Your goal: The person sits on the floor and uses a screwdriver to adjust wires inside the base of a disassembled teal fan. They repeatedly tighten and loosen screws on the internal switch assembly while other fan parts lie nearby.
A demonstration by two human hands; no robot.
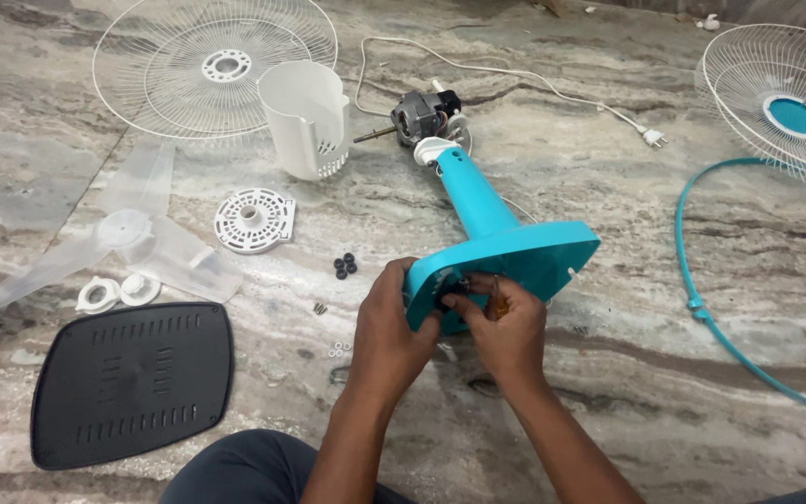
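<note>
Both hands work at the near edge of a turquoise fan base (pixel 524 250), which lies tipped on its side on the marble floor (pixel 608 392) with its column pointing away toward the bare motor (pixel 420 116). Left hand (pixel 392 322) wraps the base's left rim, fingers closed on it. Right hand (pixel 507 327) is closed round an orange-handled tool (pixel 494 301), likely a screwdriver, tip hidden at the dark opening under the base. Loose parts lie all round: black base plate (pixel 132 383) at lower left, clear fan blade (pixel 128 231) beside it, two white ring nuts (pixel 116 292) touching the blade, white round vented disc (pixel 255 220), white motor housing (pixel 305 117), white rear grille (pixel 200 63) behind it. Small black washers (pixel 344 266) and tiny screws (pixel 320 308) sit just left of the left hand. Front grille (pixel 785 103) with teal centre at far right, teal rim ring (pixel 697 280) below it, white cord with plug (pixel 650 137) running from the motor.
</note>
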